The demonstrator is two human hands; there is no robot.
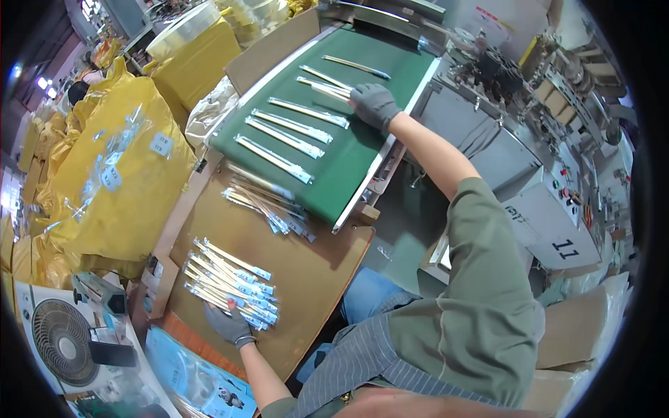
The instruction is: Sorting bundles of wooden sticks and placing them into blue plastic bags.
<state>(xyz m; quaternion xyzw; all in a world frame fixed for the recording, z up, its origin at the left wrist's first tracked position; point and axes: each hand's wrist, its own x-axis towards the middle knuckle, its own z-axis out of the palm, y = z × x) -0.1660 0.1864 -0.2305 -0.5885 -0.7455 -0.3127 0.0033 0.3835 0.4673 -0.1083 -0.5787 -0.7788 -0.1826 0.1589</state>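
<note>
My right hand (375, 106), in a grey glove, is over the green conveyor belt (341, 164) with its fingers closed on the ends of wrapped chopsticks (324, 87). More thin wooden chopsticks in clear sleeves with blue ends, such as one pair (275, 159), lie spaced apart along the belt. My left hand (228, 326), also gloved, rests at the near edge of a fanned pile of wrapped chopsticks (233, 279) on the brown tabletop (313, 282). Its fingers are apart and touch the lowest packets. Another heap of chopsticks (268, 202) lies just below the belt's end.
Large yellow bags (132, 174) stand left of the table. A fan (64, 341) and blue printed packaging (198, 376) are at lower left. Machinery with a grey control box (557, 216) stands right of the belt. Cardboard (578, 327) is at lower right.
</note>
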